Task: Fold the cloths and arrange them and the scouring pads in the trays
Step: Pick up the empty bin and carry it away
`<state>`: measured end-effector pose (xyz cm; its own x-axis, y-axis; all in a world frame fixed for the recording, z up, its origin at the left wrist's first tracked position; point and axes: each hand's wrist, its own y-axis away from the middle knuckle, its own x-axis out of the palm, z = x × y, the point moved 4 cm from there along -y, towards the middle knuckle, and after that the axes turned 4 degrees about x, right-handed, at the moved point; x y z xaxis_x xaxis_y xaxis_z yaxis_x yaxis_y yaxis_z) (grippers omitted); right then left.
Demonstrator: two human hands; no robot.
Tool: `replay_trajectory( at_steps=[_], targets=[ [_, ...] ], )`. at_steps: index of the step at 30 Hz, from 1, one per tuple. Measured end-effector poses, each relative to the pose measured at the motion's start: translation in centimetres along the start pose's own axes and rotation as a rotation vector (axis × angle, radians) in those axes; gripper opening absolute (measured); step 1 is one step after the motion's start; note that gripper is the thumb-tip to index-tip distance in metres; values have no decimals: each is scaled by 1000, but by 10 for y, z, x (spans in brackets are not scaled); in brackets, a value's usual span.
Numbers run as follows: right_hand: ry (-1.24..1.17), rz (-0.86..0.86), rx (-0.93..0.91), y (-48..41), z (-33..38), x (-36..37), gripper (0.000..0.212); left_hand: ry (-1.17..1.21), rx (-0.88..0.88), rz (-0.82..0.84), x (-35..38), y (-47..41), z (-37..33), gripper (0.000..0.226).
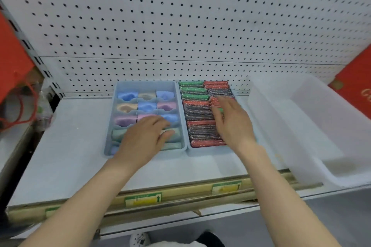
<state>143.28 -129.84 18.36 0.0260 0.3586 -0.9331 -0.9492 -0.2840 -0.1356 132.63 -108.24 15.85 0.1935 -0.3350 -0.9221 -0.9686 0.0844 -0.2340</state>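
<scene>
Both flat: left grip [144, 136] over cloths [126, 107], right grip [232, 122] over scouring pads [198, 110].

The left grip [143, 138] and the right grip [233, 122] reach forward side by side, palms down, both loosely outstretched.

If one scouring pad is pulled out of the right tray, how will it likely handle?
The scouring pads stand on edge, thin and flat, so one probably lifts light and flexes a little. Their glittery faces look rough, so likely grippy, not slippery. Packed tightly in the right tray, neighbours may drag along.
</scene>
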Motion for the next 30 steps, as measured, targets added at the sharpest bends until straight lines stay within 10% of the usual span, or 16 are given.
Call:
replay_trajectory(
  at_steps=[8, 15, 24, 30],
  targets=[
    [339, 26, 132, -57, -157, -95, 46, 104, 45, 49, 34, -146, -157, 47],
    [567, 124, 271, -73, -356, -142, 52, 137, -271, 137, 128, -208, -260, 76],
    [238, 129, 248, -73, -451, -141, 56, 248, -644, 92, 137, -181, -316, 59],
    [65, 22, 159, -3, -451, -163, 37, 269, -614, -292, 133, -82, -369, 56]
  ],
)
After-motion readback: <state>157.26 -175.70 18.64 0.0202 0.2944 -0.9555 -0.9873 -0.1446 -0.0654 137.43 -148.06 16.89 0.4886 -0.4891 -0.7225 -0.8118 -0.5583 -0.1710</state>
